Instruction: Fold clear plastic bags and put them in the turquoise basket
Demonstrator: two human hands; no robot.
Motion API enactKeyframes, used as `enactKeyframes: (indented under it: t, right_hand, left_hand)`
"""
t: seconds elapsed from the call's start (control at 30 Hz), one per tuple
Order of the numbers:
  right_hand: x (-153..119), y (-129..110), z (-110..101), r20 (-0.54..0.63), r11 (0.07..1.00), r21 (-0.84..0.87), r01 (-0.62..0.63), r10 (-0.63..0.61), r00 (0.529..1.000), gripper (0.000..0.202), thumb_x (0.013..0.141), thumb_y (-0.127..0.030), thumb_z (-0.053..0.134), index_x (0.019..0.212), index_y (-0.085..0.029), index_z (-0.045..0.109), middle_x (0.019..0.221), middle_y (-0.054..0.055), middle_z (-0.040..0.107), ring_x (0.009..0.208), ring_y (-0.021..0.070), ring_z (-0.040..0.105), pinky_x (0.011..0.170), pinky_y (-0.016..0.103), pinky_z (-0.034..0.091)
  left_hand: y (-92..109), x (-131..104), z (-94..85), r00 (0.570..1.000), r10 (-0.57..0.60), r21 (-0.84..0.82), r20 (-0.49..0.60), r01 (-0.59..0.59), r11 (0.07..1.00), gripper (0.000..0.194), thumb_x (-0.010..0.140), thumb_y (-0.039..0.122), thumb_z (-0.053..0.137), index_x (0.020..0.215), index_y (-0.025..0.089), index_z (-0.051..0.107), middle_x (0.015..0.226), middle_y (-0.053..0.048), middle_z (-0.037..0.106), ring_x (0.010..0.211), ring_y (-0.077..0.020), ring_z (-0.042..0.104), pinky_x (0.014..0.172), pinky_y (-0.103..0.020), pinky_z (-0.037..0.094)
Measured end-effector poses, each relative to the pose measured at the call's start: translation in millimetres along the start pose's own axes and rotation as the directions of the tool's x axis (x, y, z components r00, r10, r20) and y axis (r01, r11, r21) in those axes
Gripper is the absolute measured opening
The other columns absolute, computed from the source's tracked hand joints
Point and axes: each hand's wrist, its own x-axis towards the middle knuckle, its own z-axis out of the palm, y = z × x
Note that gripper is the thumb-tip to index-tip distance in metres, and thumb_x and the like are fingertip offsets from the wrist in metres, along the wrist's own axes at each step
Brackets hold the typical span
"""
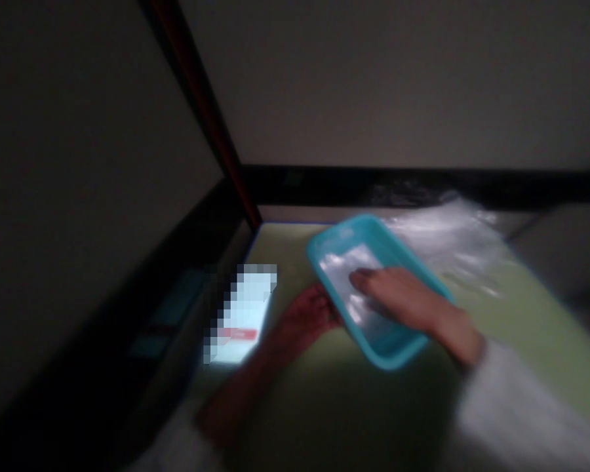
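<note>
A turquoise rectangular tray is tilted above the table. At its left side my left hand grips the edge, with part of the fingers hidden behind or under it. A shiny clear plastic packet lies inside the tray; blur hides what it contains. My right hand reaches in over the tray's right rim. Its fingers are closed together at the packet, and the fingertips are hard to make out.
Crumpled clear plastic bags lie at the back right of the yellow-green table. A lit screen, partly pixelated, stands at the left edge. Grey partition walls with dark trim close off the back and left.
</note>
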Motion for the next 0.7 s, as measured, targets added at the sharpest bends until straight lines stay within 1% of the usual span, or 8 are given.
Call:
enactKeyframes:
  t: [0.13,0.23,0.3,0.4,0.47,0.57,0.7]
  right_hand:
    - [4.7,0.6,0.8,0.072,0.998,0.047,0.049,-0.052,0.996,0.02,0.088,-0.009,0.041,0.091,-0.016,0.06,0.094,0.009,0.063,0.074,0.0159,0.059,0.06,0.028,0.034]
    - [4.8,3.0,4.7,0.107,0.997,0.061,0.047,-0.053,0.993,0.02,0.089,-0.012,0.041,0.079,-0.015,0.058,0.09,0.008,0.061,0.069,0.0149,0.058,0.059,0.029,0.033]
    - [2.6,5.2,7.1,0.115,0.997,0.067,0.038,-0.045,0.992,0.017,0.088,-0.014,0.044,0.079,-0.016,0.059,0.09,0.008,0.062,0.072,0.0164,0.059,0.061,0.029,0.033]
    - [-1.9,7.5,8.4,0.128,0.998,0.063,-0.004,-0.004,0.992,0.009,0.085,-0.016,0.052,0.086,-0.015,0.061,0.09,0.008,0.064,0.08,0.0203,0.06,0.066,0.03,0.035]
    - [-4.3,8.0,7.7,0.135,0.997,0.063,-0.033,0.024,0.991,0.012,0.084,-0.019,0.055,0.092,-0.014,0.062,0.092,0.01,0.065,0.084,0.0222,0.06,0.069,0.031,0.036]
    - [-6.6,7.9,5.7,0.14,0.995,0.079,-0.055,0.044,0.989,0.019,0.083,-0.023,0.058,0.099,-0.014,0.062,0.096,0.011,0.065,0.087,0.0236,0.06,0.071,0.032,0.038]
    - [-9.5,8.2,4.9,0.143,0.991,0.115,-0.072,0.056,0.988,0.021,0.082,-0.022,0.058,0.101,-0.015,0.062,0.096,0.012,0.066,0.086,0.0231,0.06,0.072,0.032,0.039]
  left_hand:
    - [0.9,-0.5,0.2,1.0,0.0,0.014,-0.004,0.0,1.0,0.041,0.062,0.019,0.079,0.099,0.017,0.061,0.093,-0.006,0.065,0.088,-0.0212,0.062,0.086,-0.039,0.043]
    - [1.6,-0.9,0.2,1.0,-0.004,0.015,-0.004,0.004,1.0,0.042,0.061,0.019,0.079,0.099,0.017,0.061,0.095,-0.007,0.065,0.092,-0.0227,0.061,0.087,-0.04,0.042]
    - [1.4,-0.8,-0.3,1.0,-0.007,0.011,0.0,0.007,1.0,0.042,0.062,0.019,0.079,0.099,0.017,0.061,0.095,-0.007,0.065,0.093,-0.023,0.061,0.087,-0.039,0.042]
    - [-0.2,0.1,-2.3,1.0,-0.005,0.0,0.001,0.005,1.0,0.042,0.062,0.019,0.078,0.1,0.018,0.061,0.093,-0.005,0.065,0.088,-0.0208,0.062,0.085,-0.038,0.043]
    - [-1.3,0.8,-3.7,1.0,0.009,-0.009,0.006,-0.009,1.0,0.042,0.061,0.019,0.079,0.099,0.018,0.061,0.091,-0.004,0.065,0.084,-0.0189,0.062,0.083,-0.037,0.044]
    - [-1.6,1.0,-4.3,1.0,0.005,-0.008,0.006,-0.005,1.0,0.043,0.06,0.019,0.08,0.099,0.018,0.062,0.09,-0.004,0.066,0.084,-0.0189,0.062,0.082,-0.036,0.045]
    - [-0.6,0.0,-3.5,1.0,-0.017,0.006,-0.007,0.017,1.0,0.044,0.061,0.02,0.08,0.1,0.017,0.061,0.094,-0.006,0.066,0.087,-0.0211,0.062,0.083,-0.038,0.044]
